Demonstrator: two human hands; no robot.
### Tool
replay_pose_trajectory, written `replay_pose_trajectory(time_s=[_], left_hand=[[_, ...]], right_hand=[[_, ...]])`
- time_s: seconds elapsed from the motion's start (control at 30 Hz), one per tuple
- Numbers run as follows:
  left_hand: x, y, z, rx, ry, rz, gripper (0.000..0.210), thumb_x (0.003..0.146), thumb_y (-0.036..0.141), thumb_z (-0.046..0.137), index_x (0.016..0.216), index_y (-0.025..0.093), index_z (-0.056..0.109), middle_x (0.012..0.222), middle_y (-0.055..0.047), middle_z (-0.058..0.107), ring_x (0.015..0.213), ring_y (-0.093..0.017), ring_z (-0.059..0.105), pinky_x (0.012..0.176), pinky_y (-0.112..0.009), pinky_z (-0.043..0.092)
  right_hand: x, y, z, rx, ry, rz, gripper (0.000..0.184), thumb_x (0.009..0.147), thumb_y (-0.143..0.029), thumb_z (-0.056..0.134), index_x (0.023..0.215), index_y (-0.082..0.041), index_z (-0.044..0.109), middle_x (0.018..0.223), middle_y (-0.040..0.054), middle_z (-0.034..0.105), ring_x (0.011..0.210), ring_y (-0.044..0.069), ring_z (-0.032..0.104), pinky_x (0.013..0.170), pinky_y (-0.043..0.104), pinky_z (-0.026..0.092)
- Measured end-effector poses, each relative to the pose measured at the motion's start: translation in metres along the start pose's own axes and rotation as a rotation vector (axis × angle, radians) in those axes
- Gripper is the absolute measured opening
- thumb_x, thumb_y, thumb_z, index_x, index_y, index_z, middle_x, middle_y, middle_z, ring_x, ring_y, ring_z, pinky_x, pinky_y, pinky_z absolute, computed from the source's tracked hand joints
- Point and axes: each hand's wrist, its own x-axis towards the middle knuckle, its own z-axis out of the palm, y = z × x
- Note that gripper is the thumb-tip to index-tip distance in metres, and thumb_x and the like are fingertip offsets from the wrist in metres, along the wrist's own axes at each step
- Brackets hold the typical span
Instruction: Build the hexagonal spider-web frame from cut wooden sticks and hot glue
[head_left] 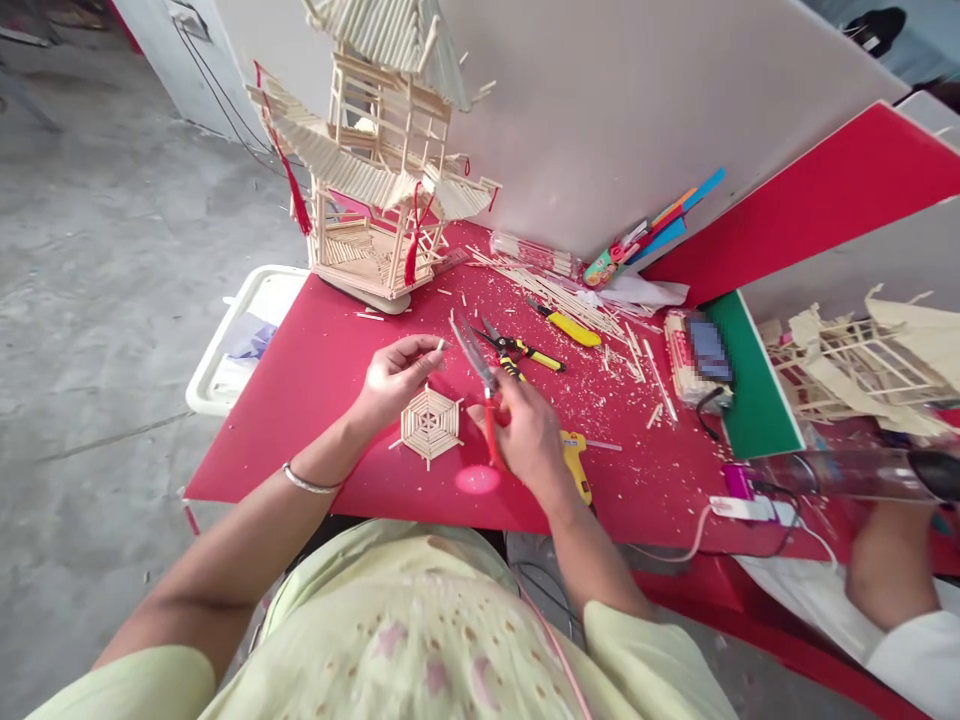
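Between thumb and fingertips my left hand (397, 378) pinches a short piece of wooden stick (441, 345). My right hand (529, 430) grips red-handled scissors (474, 352), their blades apart and pointing away from me, just right of the stick piece. Below and between both hands lies a flat hexagonal web (430, 424) made of thin sticks, on the red tabletop (300, 420). Beyond the scissors rest black-and-yellow pliers (510, 350). Partly behind my right forearm is a yellow hot glue gun (576, 465).
A stick pagoda model (375, 200) with red tassels stands at the back left. A yellow utility knife (574, 328), loose sticks (555, 290) and scraps cover the back right. A white bin (206, 360) sits left. At right are a power strip (750, 508) and another person's arm (892, 565).
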Motion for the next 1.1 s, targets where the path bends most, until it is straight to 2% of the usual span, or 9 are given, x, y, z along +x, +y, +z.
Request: replay_pose_trajectory(time_s=[0.1, 0.23, 0.37, 0.47, 0.63, 0.73, 0.83, 1.0, 1.1], left_hand=[[0.0, 0.0, -0.002, 0.093, -0.003, 0.092, 0.032, 0.085, 0.044, 0.08, 0.102, 0.017, 0.077, 0.079, -0.004, 0.071, 0.057, -0.008, 0.051, 0.051, -0.022, 0.04], [0.0, 0.002, -0.004, 0.322, 0.007, 0.268, 0.02, 0.091, 0.035, 0.072, 0.097, 0.016, 0.078, 0.087, -0.006, 0.073, 0.076, -0.015, 0.063, 0.07, -0.026, 0.05], [0.004, 0.002, -0.009, 0.591, -0.007, 0.425, 0.017, 0.094, 0.029, 0.065, 0.09, 0.018, 0.077, 0.076, -0.003, 0.067, 0.069, -0.014, 0.059, 0.065, -0.027, 0.047], [0.008, 0.0, -0.011, 0.649, -0.047, 0.469, 0.017, 0.094, 0.03, 0.066, 0.09, 0.018, 0.078, 0.073, -0.003, 0.067, 0.065, -0.014, 0.06, 0.062, -0.026, 0.046], [0.016, 0.001, 0.0, 0.578, -0.069, 0.361, 0.022, 0.092, 0.036, 0.069, 0.098, 0.017, 0.079, 0.081, -0.005, 0.075, 0.071, -0.016, 0.067, 0.066, -0.026, 0.052], [0.022, 0.007, 0.009, 0.513, -0.083, 0.257, 0.026, 0.09, 0.038, 0.071, 0.104, 0.017, 0.077, 0.084, -0.005, 0.075, 0.074, -0.016, 0.069, 0.067, -0.026, 0.054], [0.027, 0.013, 0.017, 0.45, -0.113, 0.205, 0.027, 0.089, 0.04, 0.073, 0.102, 0.017, 0.075, 0.082, -0.005, 0.073, 0.071, -0.014, 0.065, 0.063, -0.023, 0.051], [0.031, 0.017, 0.029, 0.348, -0.139, 0.124, 0.028, 0.09, 0.044, 0.073, 0.1, 0.018, 0.073, 0.078, -0.002, 0.069, 0.051, -0.006, 0.046, 0.046, -0.02, 0.037], [0.034, 0.019, 0.033, 0.34, -0.129, 0.118, 0.028, 0.09, 0.045, 0.074, 0.098, 0.019, 0.072, 0.075, -0.001, 0.066, 0.049, -0.006, 0.044, 0.044, -0.02, 0.035]], right_hand=[[-0.002, -0.022, 0.023, -0.026, -0.003, 0.026, 0.059, 0.102, -0.055, 0.054, 0.146, -0.016, 0.055, 0.11, 0.0155, 0.071, 0.101, 0.03, 0.068, 0.086, 0.039, 0.053], [0.0, -0.023, 0.027, -0.091, -0.009, 0.042, 0.058, 0.102, -0.053, 0.055, 0.148, -0.018, 0.054, 0.121, 0.0163, 0.071, 0.106, 0.031, 0.069, 0.085, 0.039, 0.053], [0.001, -0.018, 0.02, -0.105, -0.056, 0.027, 0.058, 0.103, -0.054, 0.054, 0.15, -0.02, 0.053, 0.121, 0.0148, 0.073, 0.104, 0.03, 0.071, 0.082, 0.036, 0.052], [0.0, -0.012, 0.02, -0.106, -0.081, 0.036, 0.059, 0.103, -0.055, 0.054, 0.149, -0.019, 0.055, 0.113, 0.0142, 0.076, 0.098, 0.029, 0.072, 0.078, 0.033, 0.051], [-0.001, 0.003, 0.024, 0.09, -0.12, 0.179, 0.053, 0.103, -0.06, 0.051, 0.139, -0.023, 0.064, 0.086, 0.0064, 0.078, 0.078, 0.024, 0.073, 0.07, 0.029, 0.048], [-0.002, 0.007, 0.023, 0.206, -0.063, 0.219, 0.058, 0.102, -0.061, 0.05, 0.144, -0.021, 0.058, 0.103, 0.0099, 0.079, 0.093, 0.027, 0.074, 0.078, 0.032, 0.052], [-0.002, 0.004, 0.021, 0.22, 0.03, 0.168, 0.066, 0.101, -0.06, 0.053, 0.149, -0.016, 0.053, 0.127, 0.0178, 0.072, 0.116, 0.031, 0.069, 0.093, 0.038, 0.053], [0.005, -0.004, 0.021, 0.137, 0.098, 0.144, 0.065, 0.099, -0.06, 0.056, 0.148, -0.016, 0.053, 0.123, 0.0172, 0.073, 0.114, 0.031, 0.069, 0.096, 0.04, 0.053], [0.011, -0.004, 0.02, 0.101, 0.115, 0.146, 0.066, 0.099, -0.061, 0.056, 0.148, -0.015, 0.054, 0.118, 0.0173, 0.073, 0.111, 0.031, 0.069, 0.095, 0.041, 0.054]])
